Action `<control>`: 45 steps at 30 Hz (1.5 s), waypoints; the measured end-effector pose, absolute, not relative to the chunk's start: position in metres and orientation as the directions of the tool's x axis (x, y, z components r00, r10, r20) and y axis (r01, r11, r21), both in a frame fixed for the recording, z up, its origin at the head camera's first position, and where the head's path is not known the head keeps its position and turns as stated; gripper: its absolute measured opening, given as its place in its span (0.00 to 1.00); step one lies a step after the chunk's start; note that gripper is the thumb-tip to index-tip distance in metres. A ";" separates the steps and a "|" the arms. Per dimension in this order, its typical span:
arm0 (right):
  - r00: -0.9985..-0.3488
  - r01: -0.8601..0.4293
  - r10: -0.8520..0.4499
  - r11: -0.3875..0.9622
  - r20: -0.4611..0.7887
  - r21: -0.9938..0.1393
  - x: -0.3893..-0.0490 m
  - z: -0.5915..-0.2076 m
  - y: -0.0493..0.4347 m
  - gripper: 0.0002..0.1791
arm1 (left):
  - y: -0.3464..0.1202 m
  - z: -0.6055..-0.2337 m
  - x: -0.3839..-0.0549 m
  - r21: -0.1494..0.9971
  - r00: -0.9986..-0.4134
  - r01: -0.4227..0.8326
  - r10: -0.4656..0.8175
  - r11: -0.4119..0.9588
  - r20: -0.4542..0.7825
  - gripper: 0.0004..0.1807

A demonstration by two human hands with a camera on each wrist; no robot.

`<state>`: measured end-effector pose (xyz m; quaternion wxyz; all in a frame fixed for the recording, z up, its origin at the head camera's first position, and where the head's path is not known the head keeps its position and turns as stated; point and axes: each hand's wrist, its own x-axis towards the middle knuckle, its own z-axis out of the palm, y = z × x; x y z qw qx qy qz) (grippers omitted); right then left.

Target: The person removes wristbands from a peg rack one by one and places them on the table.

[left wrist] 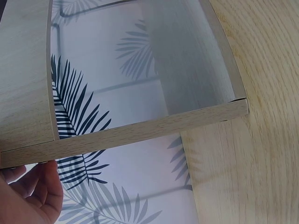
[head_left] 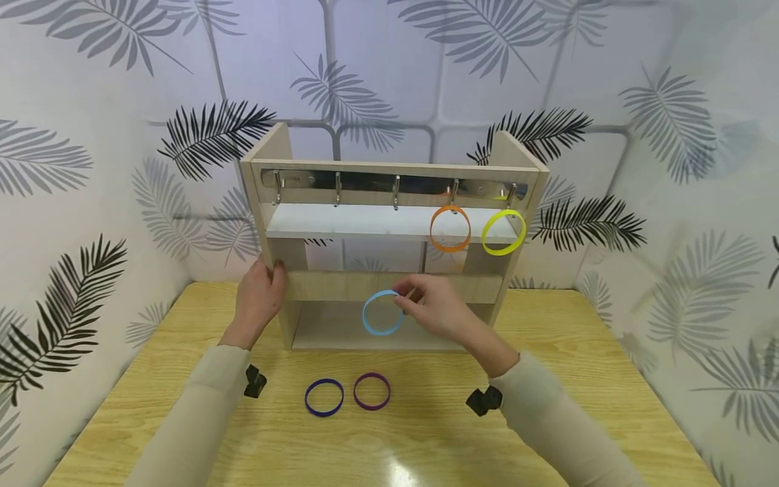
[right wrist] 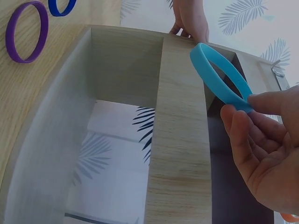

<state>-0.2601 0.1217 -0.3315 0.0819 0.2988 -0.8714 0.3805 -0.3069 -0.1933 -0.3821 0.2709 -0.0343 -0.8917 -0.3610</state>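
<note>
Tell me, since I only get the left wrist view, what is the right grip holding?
Observer: The right grip pinches a light blue ring.
Operator: Are any rings hanging up?
Observer: Yes, an orange ring and a yellow ring hang from the two rightmost of the five hooks, as the head view shows.
Operator: And anything lying on the table?
Observer: A dark blue ring and a purple ring lie side by side on the table, in front of the shelf unit.

Light-blue band [right wrist: 210, 79] smooth, rubbery; shelf unit [head_left: 341, 287] matt, wood-grained; hooks [head_left: 397, 193] shiny metal; tabletop [head_left: 432, 419] wood-grained, glossy.
</note>
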 end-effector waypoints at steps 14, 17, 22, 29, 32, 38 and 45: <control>-0.800 -0.588 -0.495 0.534 0.339 -0.607 -0.259 -0.342 0.123 0.07 | -0.193 -0.383 -0.307 0.622 -0.846 0.253 -0.143 0.741 0.514 0.25; -0.797 -0.591 -0.498 0.530 0.341 -0.608 -0.259 -0.343 0.123 0.07 | -0.193 -0.383 -0.307 0.621 -0.843 0.256 -0.143 0.741 0.518 0.25; -0.790 -0.599 -0.510 0.518 0.342 -0.611 -0.259 -0.343 0.123 0.07 | -0.194 -0.384 -0.308 0.612 -0.835 0.262 -0.143 0.746 0.531 0.25; -0.792 -0.587 -0.518 0.502 0.322 -0.636 -0.257 -0.346 0.123 0.07 | -0.194 -0.384 -0.308 0.610 -0.838 0.268 -0.132 0.746 0.529 0.25; -0.801 -0.570 -0.517 0.505 0.302 -0.648 -0.256 -0.348 0.122 0.07 | -0.194 -0.384 -0.307 0.611 -0.840 0.272 -0.126 0.743 0.527 0.25; -0.814 -0.546 -0.515 0.515 0.270 -0.661 -0.256 -0.354 0.123 0.07 | -0.193 -0.383 -0.307 0.612 -0.847 0.269 -0.120 0.744 0.518 0.26; -0.809 -0.548 -0.523 0.512 0.266 -0.661 -0.254 -0.355 0.123 0.07 | -0.194 -0.383 -0.306 0.615 -0.846 0.273 -0.121 0.740 0.520 0.26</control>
